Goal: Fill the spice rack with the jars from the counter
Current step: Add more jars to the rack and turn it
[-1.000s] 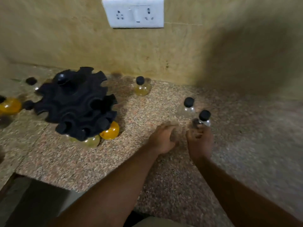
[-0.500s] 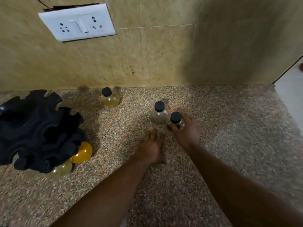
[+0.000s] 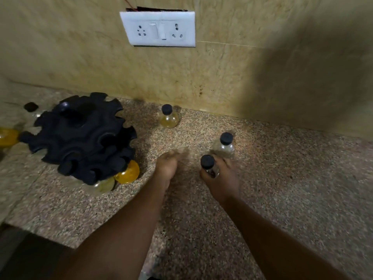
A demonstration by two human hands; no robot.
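Note:
A black round spice rack [image 3: 80, 136] with notched slots stands on the speckled counter [image 3: 282, 178] at the left. Two jars hang in its near slots, an orange one [image 3: 128, 172] and a pale one [image 3: 104, 184]. My right hand [image 3: 220, 178] is shut on a small clear jar with a black cap [image 3: 207, 163]. Just behind it stands another clear black-capped jar [image 3: 224, 146]. A jar of yellow liquid [image 3: 168, 118] stands by the wall. My left hand [image 3: 167, 164] hovers over the counter beside the held jar, blurred, holding nothing.
A white socket plate [image 3: 158, 29] sits on the tiled wall. An orange jar [image 3: 7, 136] and a black cap [image 3: 31, 107] show at the rack's far left. The counter's front edge [image 3: 40, 233] drops off at lower left.
My right hand has closed around the near clear jar and drawn it slightly toward me, away from the other jar. The left hand has shifted a little. The camera has swung back left.

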